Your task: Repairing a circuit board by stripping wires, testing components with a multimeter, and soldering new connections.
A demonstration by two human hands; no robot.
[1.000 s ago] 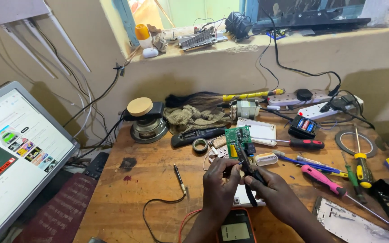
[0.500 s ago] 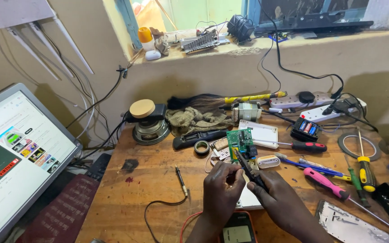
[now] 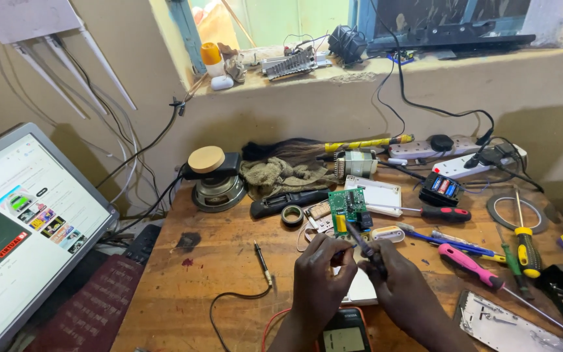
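Left hand (image 3: 320,274): gripping the small green rectangular circuit board (image 3: 347,207) upright
Right hand (image 3: 404,281): pressing a black probe (image 3: 364,242) against the board
Below: multimeter (image 3: 345,334) lying on the worn wooden workbench (image 3: 216,274)

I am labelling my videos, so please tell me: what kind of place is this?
Probably a small electronics repair bench: a green circuit board held up, colourful-handled screwdrivers on the wooden table, and a handheld multimeter.

Multimeter (image 3: 345,334) cut off by bottom edge; circuit board's (image 3: 348,207) lower end hidden behind fingers (image 3: 333,251).
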